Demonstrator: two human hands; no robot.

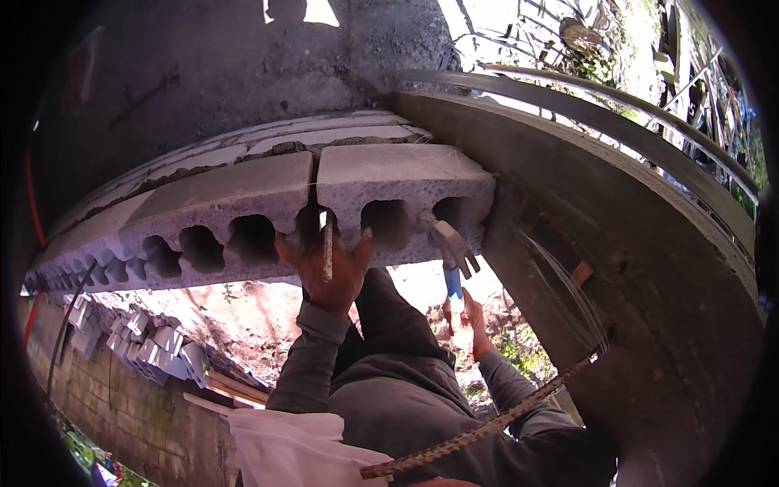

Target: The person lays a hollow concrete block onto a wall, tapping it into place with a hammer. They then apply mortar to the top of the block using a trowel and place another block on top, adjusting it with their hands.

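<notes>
My left hand [331, 272] is at the joint between two grey hollow concrete blocks, its visible fingers apart and touching their lower edge. A thin steel rod [328, 247] stands upright in front of its palm. Fingers in the shadow of the joint are hard to see. The end block [406, 166] sits right of the joint; the neighbouring block [235, 191] continues the row leftward. My right hand [466, 325] is closed around the blue handle of a claw hammer [454, 252]. The hammer's head is up against the end block's hollow face, between two holes.
A concrete column [617, 243] rises beside the end block, with thin wires [560, 284] on its face. A rusty ribbed bar [495, 422] slants across the lower right. Loose blocks [154, 349] are piled at lower left. White cloth [292, 446] hangs near my body.
</notes>
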